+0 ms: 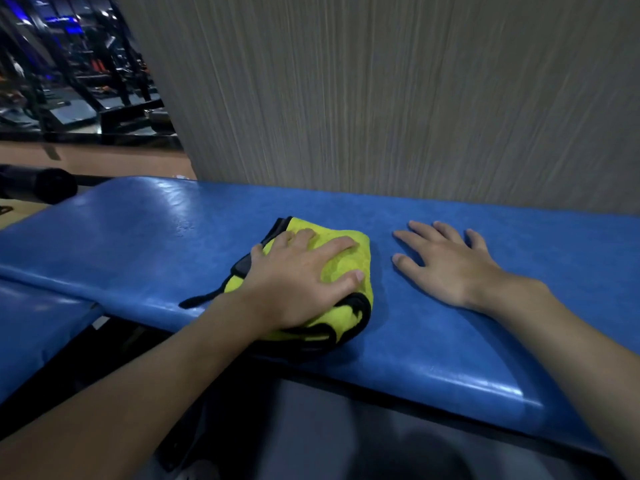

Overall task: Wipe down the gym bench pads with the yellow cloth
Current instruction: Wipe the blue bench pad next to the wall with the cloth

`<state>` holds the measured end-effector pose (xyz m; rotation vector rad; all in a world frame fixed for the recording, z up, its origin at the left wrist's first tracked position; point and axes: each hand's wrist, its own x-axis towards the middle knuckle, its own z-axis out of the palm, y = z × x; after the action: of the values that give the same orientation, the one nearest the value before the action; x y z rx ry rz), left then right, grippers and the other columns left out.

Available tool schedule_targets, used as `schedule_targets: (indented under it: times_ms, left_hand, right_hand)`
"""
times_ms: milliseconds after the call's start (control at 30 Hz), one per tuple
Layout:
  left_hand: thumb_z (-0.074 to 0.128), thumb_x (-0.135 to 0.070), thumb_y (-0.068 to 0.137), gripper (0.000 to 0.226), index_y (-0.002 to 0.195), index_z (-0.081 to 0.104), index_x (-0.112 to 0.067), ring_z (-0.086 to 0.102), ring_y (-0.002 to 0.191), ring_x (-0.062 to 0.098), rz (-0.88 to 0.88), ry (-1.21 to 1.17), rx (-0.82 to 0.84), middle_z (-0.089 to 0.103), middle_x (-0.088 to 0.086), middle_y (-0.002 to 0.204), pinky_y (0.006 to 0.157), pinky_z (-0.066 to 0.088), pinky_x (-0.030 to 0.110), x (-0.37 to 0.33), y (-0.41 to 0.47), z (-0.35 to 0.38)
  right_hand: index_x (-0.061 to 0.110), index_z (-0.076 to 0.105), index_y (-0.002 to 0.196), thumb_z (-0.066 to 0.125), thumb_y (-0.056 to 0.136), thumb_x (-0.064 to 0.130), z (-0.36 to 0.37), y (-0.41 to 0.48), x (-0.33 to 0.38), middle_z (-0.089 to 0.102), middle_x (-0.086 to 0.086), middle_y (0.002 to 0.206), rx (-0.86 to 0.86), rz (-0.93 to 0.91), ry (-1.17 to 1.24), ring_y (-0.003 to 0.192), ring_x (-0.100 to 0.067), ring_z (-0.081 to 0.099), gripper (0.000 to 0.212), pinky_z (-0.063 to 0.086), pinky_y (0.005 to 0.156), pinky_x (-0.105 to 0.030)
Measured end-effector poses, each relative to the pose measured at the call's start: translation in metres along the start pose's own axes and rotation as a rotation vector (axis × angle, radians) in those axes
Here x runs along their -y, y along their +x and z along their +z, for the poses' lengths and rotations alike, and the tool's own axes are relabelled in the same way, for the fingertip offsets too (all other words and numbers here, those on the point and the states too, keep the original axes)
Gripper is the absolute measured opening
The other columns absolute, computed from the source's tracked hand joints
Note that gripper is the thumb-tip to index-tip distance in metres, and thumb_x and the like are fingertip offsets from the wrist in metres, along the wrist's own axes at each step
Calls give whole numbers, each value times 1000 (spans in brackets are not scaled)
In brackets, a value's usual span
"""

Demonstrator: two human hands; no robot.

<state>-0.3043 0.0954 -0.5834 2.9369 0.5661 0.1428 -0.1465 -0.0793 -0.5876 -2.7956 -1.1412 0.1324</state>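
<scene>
Grey streaked wall panel (pixel 398 98) behind, dim gym machines (pixel 79 74) far left, tan floor (pixel 104 159)

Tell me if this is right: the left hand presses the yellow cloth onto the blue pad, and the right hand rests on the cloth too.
Not quite. In the head view the left hand presses the yellow cloth onto the blue pad, but the right hand rests flat on the bare pad beside the cloth, not touching it.

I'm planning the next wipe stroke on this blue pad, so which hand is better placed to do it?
Left, probably. The left hand presses flat on the yellow cloth, while the right hand rests bare on the blue pad beside it, touching no cloth.
</scene>
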Motion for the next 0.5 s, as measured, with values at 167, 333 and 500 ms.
schedule_targets:
  times_ms: [167,333,500]
  left_hand:
    - [10,-85,68,79,142,23,-62,28,144,28,19,-7,3,36,-2,154,109,27,63,4,74,2]
    - [16,-84,72,74,140,31,-60,36,138,35,14,-32,-18,43,5,148,103,30,68,5,146,3]
    - [17,-82,76,70,141,30,-60,36,136,39,-33,-16,-6,39,10,148,105,27,67,4,168,3]
  right_hand:
    - [42,14,154,15,96,62,4,1,0,5,13,165,-17,-4,-34,152,-18,-1,61,-1,120,-54]
    - [44,14,153,13,94,63,4,-1,-2,4,16,165,-28,-12,-11,152,-16,-3,63,-2,120,-53]
    - [45,17,153,14,93,64,5,-2,-3,7,18,164,-40,-12,24,151,-14,-2,62,-2,121,-50]
